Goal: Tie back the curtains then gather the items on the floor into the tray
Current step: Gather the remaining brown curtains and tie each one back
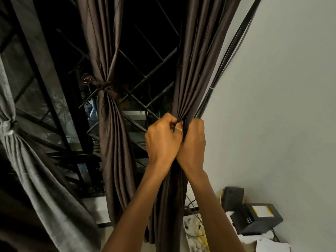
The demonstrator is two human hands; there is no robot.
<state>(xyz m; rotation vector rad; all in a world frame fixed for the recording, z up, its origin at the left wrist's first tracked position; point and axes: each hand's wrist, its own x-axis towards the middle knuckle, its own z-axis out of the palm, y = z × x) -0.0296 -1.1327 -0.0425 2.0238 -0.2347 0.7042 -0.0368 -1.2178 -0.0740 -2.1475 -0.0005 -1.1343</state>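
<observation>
Right of centre, left hand (162,140) and right hand (193,141) are gripping, fists touching, the dark brown pleated fabric curtain (192,70) running vertically between them.

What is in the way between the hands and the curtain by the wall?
Nothing visible is in the way. The left hand and the right hand both grip the dark curtain, bunched between them beside the white wall. The window grille sits behind the fabric, not in front of it.
</observation>
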